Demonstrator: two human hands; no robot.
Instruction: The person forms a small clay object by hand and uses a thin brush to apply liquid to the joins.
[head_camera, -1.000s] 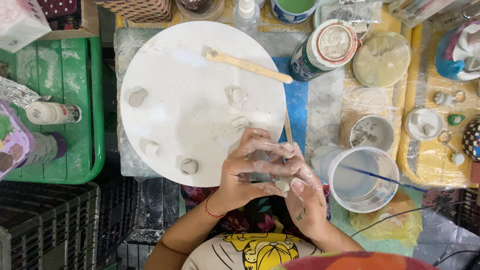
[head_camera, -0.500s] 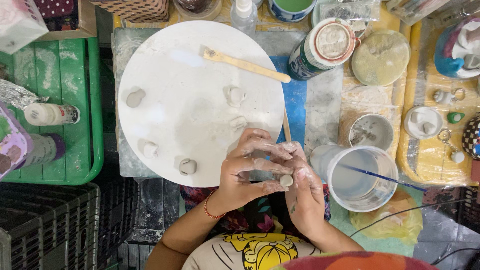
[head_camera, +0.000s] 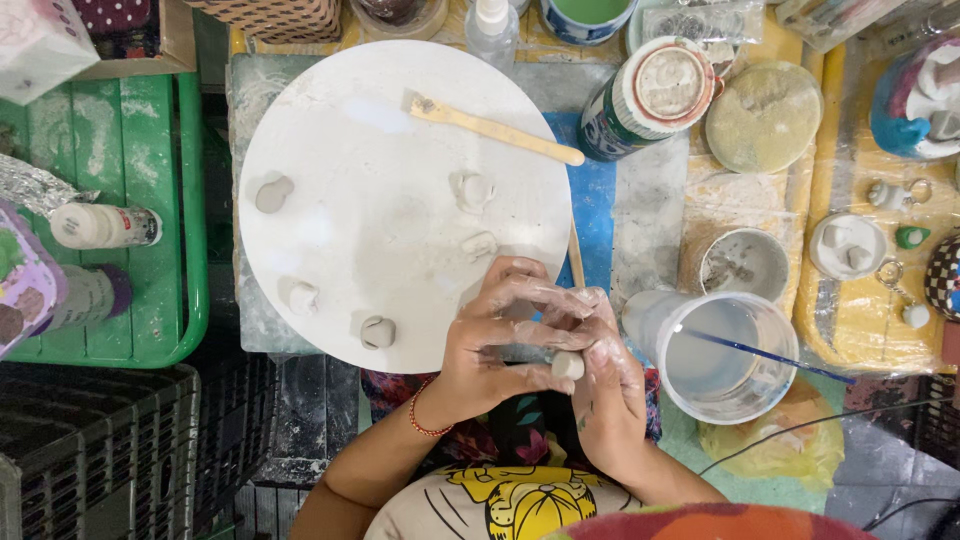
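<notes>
Clay lump (head_camera: 568, 364) sits pinched between both hands just off the round white board's (head_camera: 400, 200) near edge, left hand (head_camera: 495, 345) cupping, right hand (head_camera: 605, 385) pressing (likely shaping it).

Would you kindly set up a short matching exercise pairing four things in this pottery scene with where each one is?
Things:
1. small clay piece
2. wooden brush
3. clear cup of cloudy water
4. white bottle

Places:
A. on the green tray
B. lying on the round white board
C. between the left hand and right hand
D. just right of the hands

Pairs: 1-C, 2-B, 3-D, 4-A
</notes>
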